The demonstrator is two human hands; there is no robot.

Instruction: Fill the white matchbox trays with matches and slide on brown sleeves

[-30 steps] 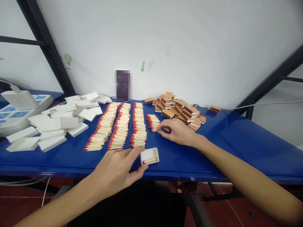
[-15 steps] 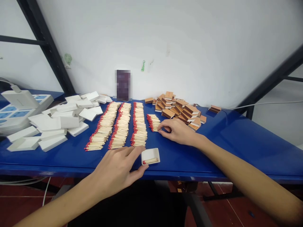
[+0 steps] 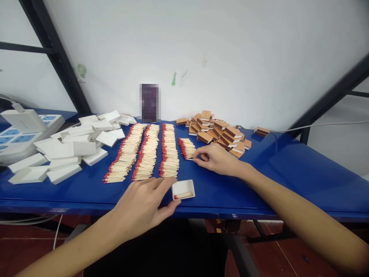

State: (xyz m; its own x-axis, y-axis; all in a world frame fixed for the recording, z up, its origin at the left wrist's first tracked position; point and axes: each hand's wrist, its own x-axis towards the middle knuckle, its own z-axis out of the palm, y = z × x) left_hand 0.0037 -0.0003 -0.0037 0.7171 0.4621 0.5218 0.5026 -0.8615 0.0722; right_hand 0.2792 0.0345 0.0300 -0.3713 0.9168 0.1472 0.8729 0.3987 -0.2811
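Change: little has moved in the last half second. The left hand [image 3: 144, 204] has stayed at the white tray [image 3: 183, 189]. The right hand [image 3: 217, 158] has curled its forefinger a touch more at the short row of matches [image 3: 186, 148].
Left hand: thumb and forefinger pinch the tray's left end. The tray lies just right of the fingertips, by the front edge of the desk [image 3: 288, 173], with a few matches inside.
Right hand: palm down, fingers bent, tips touching the near end of the short row, which lies just left of the hand, mid-desk.
Around: three long rows of matches [image 3: 148, 152] lie left of the short row. A pile of brown sleeves [image 3: 219, 130] sits behind the right hand, toward the back edge. A heap of white trays [image 3: 72, 148] sits toward the left edge.
Hard to tell: I cannot tell whether the right fingertips grip a match. The dark object [image 3: 149, 103] at the back edge is blurred.
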